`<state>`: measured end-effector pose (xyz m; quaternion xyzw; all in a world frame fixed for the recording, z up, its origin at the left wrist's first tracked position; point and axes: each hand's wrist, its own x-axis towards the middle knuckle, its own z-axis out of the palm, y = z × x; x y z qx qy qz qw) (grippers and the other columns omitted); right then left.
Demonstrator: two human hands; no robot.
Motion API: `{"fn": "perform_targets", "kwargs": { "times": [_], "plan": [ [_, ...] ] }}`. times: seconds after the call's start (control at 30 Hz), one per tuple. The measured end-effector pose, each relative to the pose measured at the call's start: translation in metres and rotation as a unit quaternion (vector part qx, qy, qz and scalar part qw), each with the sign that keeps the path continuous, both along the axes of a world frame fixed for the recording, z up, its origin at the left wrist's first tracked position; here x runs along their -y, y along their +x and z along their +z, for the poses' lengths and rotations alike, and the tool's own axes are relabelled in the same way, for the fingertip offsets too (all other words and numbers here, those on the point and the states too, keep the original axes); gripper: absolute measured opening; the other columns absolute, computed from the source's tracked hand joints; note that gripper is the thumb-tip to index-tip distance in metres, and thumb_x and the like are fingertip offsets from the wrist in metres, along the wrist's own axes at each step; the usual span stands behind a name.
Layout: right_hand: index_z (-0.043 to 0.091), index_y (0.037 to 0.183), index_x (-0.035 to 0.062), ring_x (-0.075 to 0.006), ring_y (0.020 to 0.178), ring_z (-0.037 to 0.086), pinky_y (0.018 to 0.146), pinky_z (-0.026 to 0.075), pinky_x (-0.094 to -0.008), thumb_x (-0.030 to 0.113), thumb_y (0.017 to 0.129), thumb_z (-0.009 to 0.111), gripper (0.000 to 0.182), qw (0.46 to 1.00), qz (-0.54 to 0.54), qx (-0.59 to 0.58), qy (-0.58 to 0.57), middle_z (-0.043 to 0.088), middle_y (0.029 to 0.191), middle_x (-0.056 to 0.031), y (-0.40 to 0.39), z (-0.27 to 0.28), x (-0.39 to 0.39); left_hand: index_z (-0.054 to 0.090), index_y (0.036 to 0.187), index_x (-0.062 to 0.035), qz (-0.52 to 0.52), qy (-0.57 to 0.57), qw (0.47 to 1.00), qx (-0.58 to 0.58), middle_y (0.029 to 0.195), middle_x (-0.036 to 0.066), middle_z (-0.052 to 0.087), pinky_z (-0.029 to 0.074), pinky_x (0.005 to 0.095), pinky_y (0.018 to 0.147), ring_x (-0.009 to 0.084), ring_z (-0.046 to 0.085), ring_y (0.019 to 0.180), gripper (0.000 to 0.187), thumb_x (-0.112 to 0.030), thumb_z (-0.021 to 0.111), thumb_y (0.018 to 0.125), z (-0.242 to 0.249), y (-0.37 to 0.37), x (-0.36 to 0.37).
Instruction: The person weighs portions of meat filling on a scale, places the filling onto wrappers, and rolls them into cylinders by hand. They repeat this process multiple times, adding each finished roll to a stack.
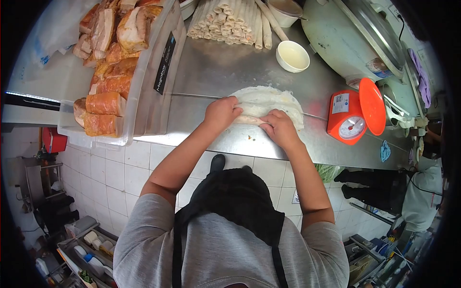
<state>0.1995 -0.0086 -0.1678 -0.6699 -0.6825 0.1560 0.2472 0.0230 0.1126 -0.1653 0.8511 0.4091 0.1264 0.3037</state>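
A stack of thin, round, pale wrappers [276, 98] lies on the steel counter in front of me. Along its near edge runs a rolled spring roll [248, 119], long and narrow. My left hand [223, 112] grips the roll's left end with curled fingers. At the right end, my right hand [280, 127] pinches it between thumb and fingers. Part of the roll is hidden under both hands. Beyond the wrappers, a pile of similar finished rolls [225, 21] is stacked at the counter's back.
On the left stands a clear plastic box [149, 91] with chunks of roasted pork [105, 103]. A white bowl [293, 56] sits behind the wrappers. To the right are an orange kitchen scale [346, 117], a blue cloth [385, 150] and a large lidded pot [345, 43]. Another person [413, 197] stands far right.
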Motion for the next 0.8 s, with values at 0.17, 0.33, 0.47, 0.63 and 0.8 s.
{"fn": "perform_targets", "kwargs": {
  "times": [0.17, 0.33, 0.47, 0.63, 0.8],
  "plan": [
    [0.063, 0.085, 0.0086, -0.0257, 0.082, 0.054, 0.074, 0.044, -0.0344, 0.017, 0.066, 0.068, 0.021, 0.999, 0.015, 0.04, -0.004, 0.057, 0.083, -0.007, -0.011, 0.023, -0.01, 0.058, 0.081, -0.0044, -0.013, -0.017, 0.999, -0.037, 0.078, 0.014, 0.061, 0.045, 0.0389, 0.066, 0.0311, 0.058, 0.075, 0.024, -0.026, 0.063, 0.071, 0.003, 0.002, -0.004],
    [0.063, 0.086, 0.0084, -0.0264, 0.082, 0.054, 0.074, 0.044, -0.0348, 0.018, 0.065, 0.069, 0.023, 0.999, 0.036, -0.007, 0.003, 0.057, 0.083, -0.0083, -0.02, -0.002, -0.016, 0.058, 0.079, -0.0041, -0.022, -0.022, 0.998, -0.051, 0.078, 0.016, 0.061, 0.045, 0.0396, 0.067, 0.0315, 0.058, 0.076, 0.024, -0.026, 0.063, 0.07, 0.003, 0.002, -0.007],
    [0.063, 0.086, 0.0073, -0.0272, 0.082, 0.054, 0.074, 0.044, -0.0354, 0.017, 0.065, 0.069, 0.025, 0.998, 0.039, -0.007, -0.038, 0.057, 0.083, -0.0089, -0.023, 0.019, -0.024, 0.06, 0.079, -0.0044, -0.03, -0.047, 0.995, -0.086, 0.079, 0.015, 0.061, 0.046, 0.0391, 0.068, 0.0306, 0.059, 0.077, 0.024, -0.025, 0.064, 0.069, 0.009, 0.001, -0.012],
    [0.063, 0.087, 0.0068, -0.0276, 0.082, 0.054, 0.073, 0.045, -0.0356, 0.017, 0.064, 0.07, 0.026, 0.998, 0.052, -0.034, -0.02, 0.057, 0.084, -0.0095, -0.039, 0.007, -0.027, 0.061, 0.079, -0.005, -0.02, -0.061, 0.986, -0.156, 0.081, 0.013, 0.062, 0.047, 0.0371, 0.071, 0.0285, 0.059, 0.079, 0.024, -0.026, 0.065, 0.067, 0.007, 0.0, -0.035],
    [0.062, 0.086, 0.0065, -0.0274, 0.082, 0.054, 0.073, 0.045, -0.0357, 0.016, 0.063, 0.071, 0.027, 0.998, 0.047, -0.031, -0.019, 0.057, 0.084, -0.0099, -0.051, 0.016, -0.036, 0.062, 0.079, -0.0059, -0.017, -0.064, 0.986, -0.153, 0.082, 0.013, 0.063, 0.047, 0.0367, 0.071, 0.0277, 0.06, 0.079, 0.026, -0.027, 0.067, 0.065, -0.001, -0.004, -0.049]
  ]
}}
